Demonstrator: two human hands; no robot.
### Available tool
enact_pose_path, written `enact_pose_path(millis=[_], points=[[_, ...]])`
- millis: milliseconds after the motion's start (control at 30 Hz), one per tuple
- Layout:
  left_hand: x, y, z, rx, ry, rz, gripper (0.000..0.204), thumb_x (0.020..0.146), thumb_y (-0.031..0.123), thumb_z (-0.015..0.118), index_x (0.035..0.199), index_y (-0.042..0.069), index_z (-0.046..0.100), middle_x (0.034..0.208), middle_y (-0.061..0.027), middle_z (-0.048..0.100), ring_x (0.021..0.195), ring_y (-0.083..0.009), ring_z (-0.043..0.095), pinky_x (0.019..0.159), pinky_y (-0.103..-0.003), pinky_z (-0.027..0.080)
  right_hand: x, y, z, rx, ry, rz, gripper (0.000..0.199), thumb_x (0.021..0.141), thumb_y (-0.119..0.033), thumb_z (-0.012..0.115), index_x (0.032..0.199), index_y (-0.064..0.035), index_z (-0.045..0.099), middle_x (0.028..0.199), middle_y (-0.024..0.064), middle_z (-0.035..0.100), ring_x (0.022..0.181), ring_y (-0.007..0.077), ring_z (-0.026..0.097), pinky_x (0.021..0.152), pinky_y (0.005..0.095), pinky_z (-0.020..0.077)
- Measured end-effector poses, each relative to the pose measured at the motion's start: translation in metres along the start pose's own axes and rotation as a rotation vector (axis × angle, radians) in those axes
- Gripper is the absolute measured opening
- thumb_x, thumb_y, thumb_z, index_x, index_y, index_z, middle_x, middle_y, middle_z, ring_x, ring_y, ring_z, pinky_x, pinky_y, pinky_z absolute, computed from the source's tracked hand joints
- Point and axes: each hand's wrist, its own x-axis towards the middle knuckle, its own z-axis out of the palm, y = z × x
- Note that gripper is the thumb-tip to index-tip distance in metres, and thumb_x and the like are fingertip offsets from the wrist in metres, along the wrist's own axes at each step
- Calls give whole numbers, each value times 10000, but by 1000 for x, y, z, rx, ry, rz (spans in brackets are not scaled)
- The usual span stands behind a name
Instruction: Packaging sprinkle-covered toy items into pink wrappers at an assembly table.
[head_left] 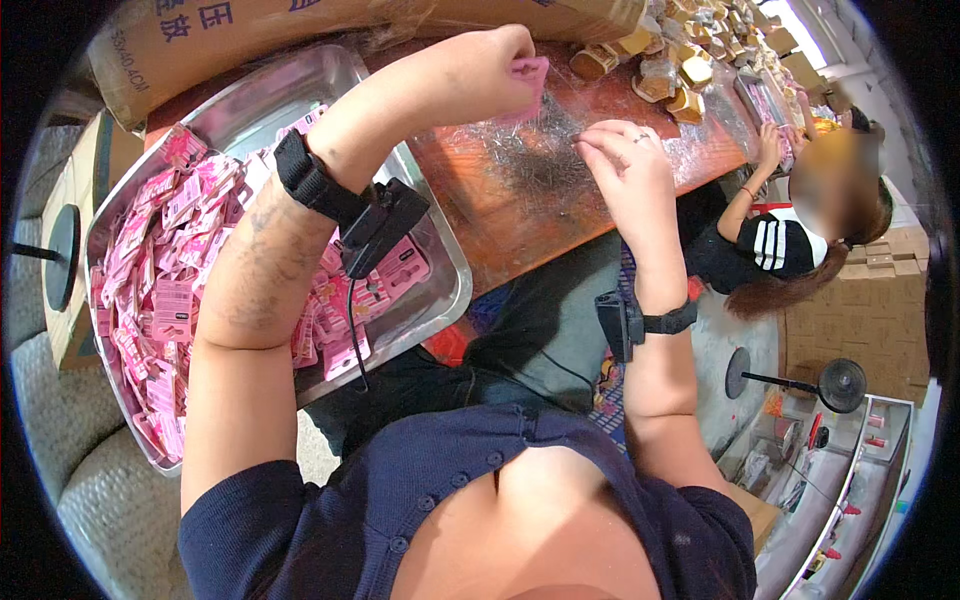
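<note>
I am clenching a pink packet (530, 75) in my left hand (500, 60), keeping it beside my right hand (625, 165), whose fingertips are pinching clear film (540, 150) over the table (480, 230).

Left hand (500, 62) raised and fisted, right hand (625, 165) pinching, fingers bent

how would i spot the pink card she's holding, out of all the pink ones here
Start at the big steel tray on the left, heaped with pink cards. Go up and right, past its far corner, to the reddish table with clear film on it. The pink card is the only one off the tray, raised and pinched in the left hand, across from the right hand.
</note>
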Motion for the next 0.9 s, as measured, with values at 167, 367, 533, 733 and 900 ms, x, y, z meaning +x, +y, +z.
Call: enact_pose_path(millis=[167, 367, 533, 733, 900], points=[[1, 12, -10, -459, 10, -121, 319, 848, 151, 678, 1097, -37, 609, 923, -106, 682, 833, -188, 671, 748, -327, 542, 0, -7, -11, 162, 28, 76, 144, 885, -160, 684, 963, -59, 750, 990, 91, 705, 948, 258, 631, 821, 348, 501], [2, 19, -18, -453, 98, -86, 367, 800, 114, 698, 1100, -27, 539, 932, -69, 610, 841, -124, 563, 726, -280, 485, -5, -7, -11, 372, 74, 150, 148, 925, -126, 650, 996, -29, 736, 918, 72, 703, 798, 161, 630, 716, 268, 483], [6, 15, -16, -741, 111, -129, 339, 803, 99, 694, 1086, -15, 548, 920, -53, 595, 849, -101, 549, 730, -250, 472, -2, -22, -18, 567, 175, 280, 165, 966, -126, 624, 1026, -2, 715, 822, -6, 644, 723, 59, 551, 648, 203, 416], [2, 26, -18, -877, 59, -153, 327, 844, 65, 673, 1123, -16, 522, 954, -64, 610, 835, -126, 606, 726, -250, 515, 0, -34, -25, 885, 212, 320, 171, 971, -153, 635, 1053, -19, 704, 762, -58, 585, 642, 0, 440, 577, 153, 314], [1, 26, -17, -857, 86, -84, 329, 855, 48, 664, 1138, -17, 508, 982, -71, 613, 849, -129, 616, 730, -255, 528, 3, -36, -21, 863, 175, 310, 162, 987, -155, 613, 1014, -16, 691, 769, -57, 574, 681, 9, 462, 615, 162, 338]])
